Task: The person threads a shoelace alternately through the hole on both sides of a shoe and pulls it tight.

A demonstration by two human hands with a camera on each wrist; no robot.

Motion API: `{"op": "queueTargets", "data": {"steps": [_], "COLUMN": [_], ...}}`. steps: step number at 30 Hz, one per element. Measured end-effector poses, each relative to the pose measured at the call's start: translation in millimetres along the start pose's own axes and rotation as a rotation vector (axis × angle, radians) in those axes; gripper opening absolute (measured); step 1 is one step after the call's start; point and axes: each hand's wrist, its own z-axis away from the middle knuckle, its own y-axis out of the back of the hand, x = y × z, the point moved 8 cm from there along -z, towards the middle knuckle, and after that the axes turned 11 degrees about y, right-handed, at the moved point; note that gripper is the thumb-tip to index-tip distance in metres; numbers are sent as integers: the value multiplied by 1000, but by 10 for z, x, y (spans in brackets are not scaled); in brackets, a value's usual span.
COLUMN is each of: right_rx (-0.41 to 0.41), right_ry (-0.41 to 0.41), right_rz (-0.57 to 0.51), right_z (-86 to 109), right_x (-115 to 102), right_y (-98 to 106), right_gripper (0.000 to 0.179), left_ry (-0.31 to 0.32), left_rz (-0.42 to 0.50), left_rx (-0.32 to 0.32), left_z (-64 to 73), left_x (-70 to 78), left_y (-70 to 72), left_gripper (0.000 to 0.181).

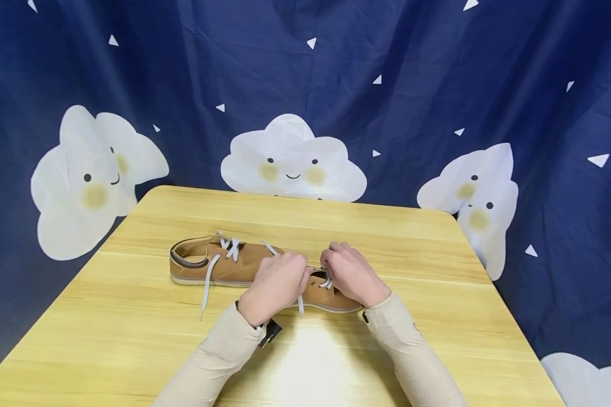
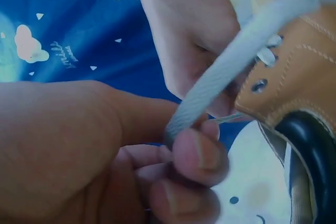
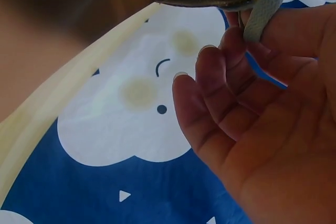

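A brown lace-up shoe (image 1: 313, 293) lies on the table under both hands, which partly cover it. My left hand (image 1: 279, 282) is over its opening and pinches a white shoelace (image 2: 218, 69) between thumb and fingers. On the other side, my right hand (image 1: 353, 275) pinches a white shoelace (image 3: 269, 10) between thumb and index finger, its other fingers loosely bent. A metal eyelet (image 2: 259, 85) and the dark padded collar (image 2: 304, 135) show in the left wrist view. To the left lies a second brown shoe (image 1: 252, 259), its white lace (image 1: 211, 277) hanging down onto the table.
The shoes are on a light wooden table (image 1: 132, 333). A dark blue curtain (image 1: 193, 73) with white clouds and triangles hangs behind and beside it. A small black device (image 1: 270, 333) is strapped at the left wrist.
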Motion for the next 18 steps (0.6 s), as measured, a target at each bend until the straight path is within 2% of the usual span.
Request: {"op": "queueTargets", "data": {"steps": [4, 12, 18], "right_rx": [3, 18, -6], "right_ry": [7, 4, -34], "right_rz": [20, 13, 42], "right_z": [7, 21, 23], "right_x": [-25, -36, -24], "right_y": [-8, -8, -28], "right_gripper": [17, 16, 14], "left_ry": [15, -22, -93], "left_rz": [65, 173, 334], "left_rx": [-95, -217, -358], "left_z": [18, 41, 10], "left_x": [2, 14, 1], "left_y": [-42, -102, -181], "left_gripper": [50, 50, 50]}}
